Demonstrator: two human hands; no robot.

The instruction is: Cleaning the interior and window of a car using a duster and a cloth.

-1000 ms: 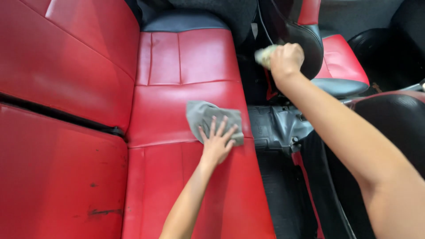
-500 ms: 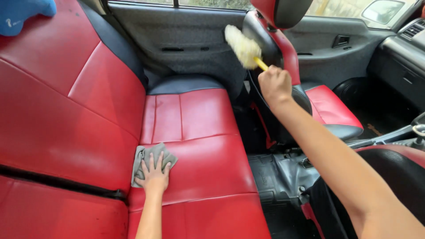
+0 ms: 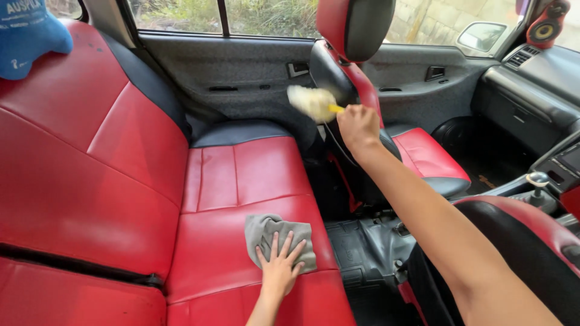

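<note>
My left hand [image 3: 280, 267] lies flat with spread fingers on a grey cloth [image 3: 270, 233], pressing it onto the red rear seat cushion [image 3: 238, 181]. My right hand [image 3: 358, 127] reaches forward, closed around the yellow handle of a small brush with a pale fluffy head [image 3: 311, 101]. The brush head is up against the back of the red and black front seat [image 3: 350, 54], near the far door panel [image 3: 241, 84].
Red backrest [image 3: 78, 157] fills the left side, with a blue cushion [image 3: 30, 36] at its top. A second front seat [image 3: 513, 241] is at the lower right. Gear lever [image 3: 536, 181] and dashboard [image 3: 531, 90] are on the right. Black floor mat [image 3: 362, 253] lies below.
The view has tilted up toward the door and window. My left hand with the cloth has shifted right on the cushion. My right hand keeps the brush at the front seat's back.
</note>
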